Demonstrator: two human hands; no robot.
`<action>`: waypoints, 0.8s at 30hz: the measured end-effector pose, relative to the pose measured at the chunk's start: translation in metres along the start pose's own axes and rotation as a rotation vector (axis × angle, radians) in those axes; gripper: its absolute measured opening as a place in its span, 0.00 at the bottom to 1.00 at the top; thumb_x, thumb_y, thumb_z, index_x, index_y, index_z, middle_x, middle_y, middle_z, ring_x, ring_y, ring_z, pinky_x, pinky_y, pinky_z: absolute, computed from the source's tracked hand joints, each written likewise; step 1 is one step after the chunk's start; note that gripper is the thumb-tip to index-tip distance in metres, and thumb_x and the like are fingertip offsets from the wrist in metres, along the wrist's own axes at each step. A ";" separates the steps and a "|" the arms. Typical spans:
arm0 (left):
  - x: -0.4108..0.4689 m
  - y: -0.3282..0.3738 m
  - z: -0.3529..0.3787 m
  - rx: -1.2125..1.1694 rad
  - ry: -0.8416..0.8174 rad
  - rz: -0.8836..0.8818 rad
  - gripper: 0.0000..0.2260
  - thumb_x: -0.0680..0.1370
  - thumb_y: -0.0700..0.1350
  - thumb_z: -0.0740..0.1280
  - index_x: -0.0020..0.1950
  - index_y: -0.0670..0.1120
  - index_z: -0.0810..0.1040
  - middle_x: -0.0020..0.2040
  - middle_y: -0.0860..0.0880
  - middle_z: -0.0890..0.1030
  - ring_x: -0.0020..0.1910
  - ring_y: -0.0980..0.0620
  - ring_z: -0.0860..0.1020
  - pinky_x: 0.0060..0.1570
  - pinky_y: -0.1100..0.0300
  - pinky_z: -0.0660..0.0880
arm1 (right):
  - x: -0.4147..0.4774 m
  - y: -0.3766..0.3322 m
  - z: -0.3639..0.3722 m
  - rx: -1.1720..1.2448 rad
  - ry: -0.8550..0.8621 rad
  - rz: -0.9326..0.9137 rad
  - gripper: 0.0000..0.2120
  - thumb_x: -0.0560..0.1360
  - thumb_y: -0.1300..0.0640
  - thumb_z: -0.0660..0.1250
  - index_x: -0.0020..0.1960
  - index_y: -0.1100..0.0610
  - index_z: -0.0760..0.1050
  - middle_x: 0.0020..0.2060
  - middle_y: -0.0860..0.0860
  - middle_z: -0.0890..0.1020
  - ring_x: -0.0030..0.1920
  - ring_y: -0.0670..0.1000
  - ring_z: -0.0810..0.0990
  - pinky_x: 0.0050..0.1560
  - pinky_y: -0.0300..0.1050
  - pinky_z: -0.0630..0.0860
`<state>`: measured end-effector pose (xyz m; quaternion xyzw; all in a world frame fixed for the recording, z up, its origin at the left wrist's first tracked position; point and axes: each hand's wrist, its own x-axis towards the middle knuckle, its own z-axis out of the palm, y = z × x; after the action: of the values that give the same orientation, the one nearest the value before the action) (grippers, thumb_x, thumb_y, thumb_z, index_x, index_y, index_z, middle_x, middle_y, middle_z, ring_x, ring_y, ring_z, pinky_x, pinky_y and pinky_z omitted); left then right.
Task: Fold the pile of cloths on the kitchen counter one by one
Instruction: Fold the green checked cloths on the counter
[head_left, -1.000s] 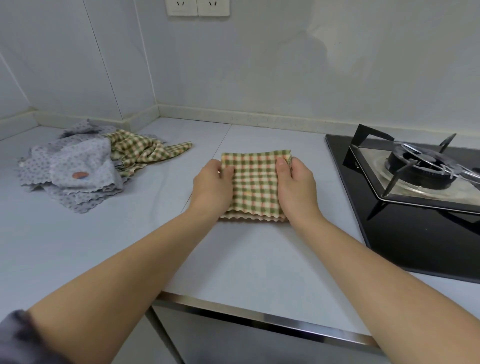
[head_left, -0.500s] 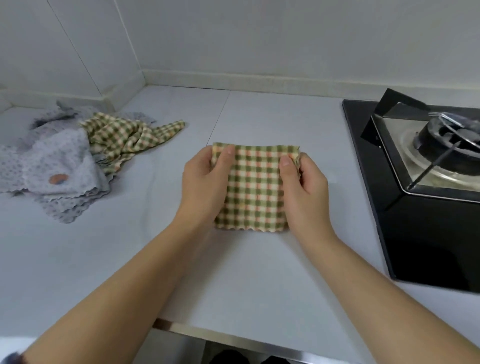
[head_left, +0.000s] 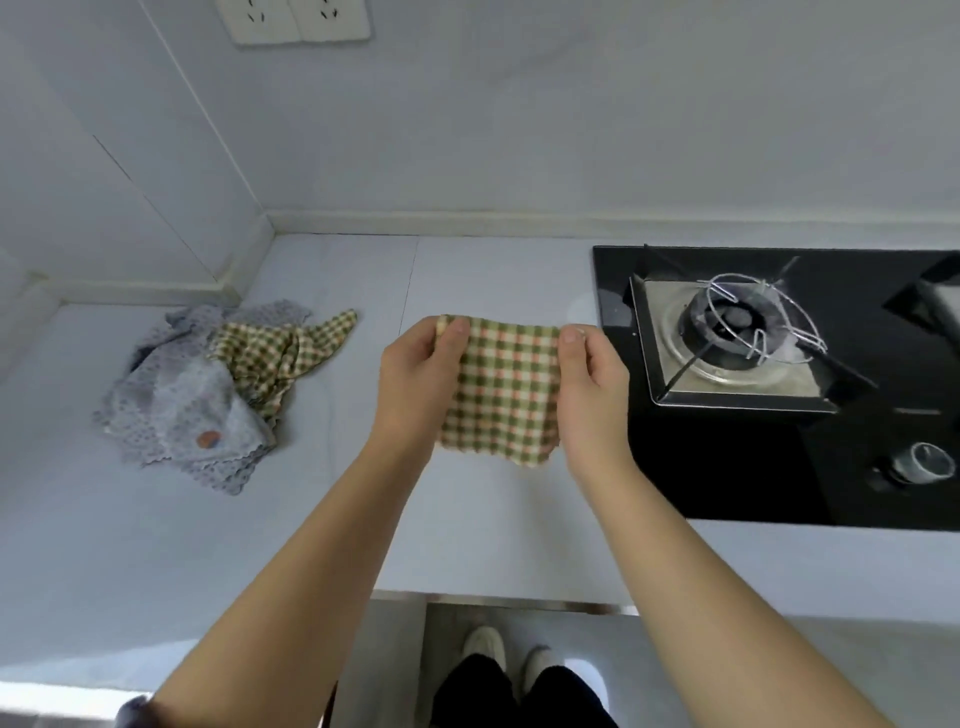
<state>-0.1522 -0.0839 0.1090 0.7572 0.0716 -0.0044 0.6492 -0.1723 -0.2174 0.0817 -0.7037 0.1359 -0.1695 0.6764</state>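
We have the green checked cloth (head_left: 501, 387) pinched by its two upper corners, our left hand (head_left: 415, 384) closed on the left corner with the thumb on top, our right hand (head_left: 589, 387) closed on the right corner the same way. It looks already folded down to a small square and seems to hang clear of the counter (head_left: 493, 535), its scalloped lower edge loose above the middle of the surface. We judge this cloth to be at its last fold or ready to be set down; the next move calls for lowering it flat, keeping the corners matched so the layers do not slip apart. The rest of the pile (head_left: 208, 395), grey dotted cloths with another checked one on top, lies crumpled toward the counter's back-left corner, well apart from our hands. There is bare surface between the pile and the cloth we hold, and more along the front edge, enough room to lay it and start a stack. The black hob (head_left: 727, 467) begins just beside our right hand, so we should keep the cloth left of its edge.
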 end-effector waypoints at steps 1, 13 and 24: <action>-0.003 0.013 0.001 -0.033 -0.068 -0.053 0.08 0.79 0.48 0.66 0.43 0.47 0.80 0.41 0.55 0.82 0.44 0.58 0.79 0.47 0.61 0.75 | -0.002 -0.011 -0.007 0.020 0.000 0.029 0.13 0.83 0.58 0.57 0.40 0.56 0.71 0.33 0.44 0.73 0.35 0.40 0.71 0.40 0.37 0.69; -0.024 0.064 0.071 -0.087 -0.386 -0.189 0.07 0.76 0.47 0.70 0.53 0.50 0.83 0.51 0.52 0.84 0.52 0.54 0.81 0.48 0.58 0.77 | 0.014 -0.055 -0.107 0.107 -0.054 0.323 0.11 0.79 0.51 0.65 0.53 0.57 0.80 0.49 0.53 0.85 0.52 0.52 0.83 0.54 0.51 0.80; -0.067 0.081 0.264 -0.148 -0.389 -0.256 0.06 0.78 0.48 0.67 0.51 0.49 0.83 0.48 0.51 0.85 0.48 0.53 0.83 0.46 0.58 0.78 | 0.062 -0.044 -0.310 0.076 -0.193 0.461 0.13 0.78 0.50 0.66 0.57 0.56 0.80 0.50 0.52 0.85 0.52 0.51 0.84 0.52 0.47 0.79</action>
<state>-0.1866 -0.3627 0.1533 0.6772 0.0406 -0.2269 0.6988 -0.2489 -0.5223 0.1379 -0.6411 0.2213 0.0522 0.7330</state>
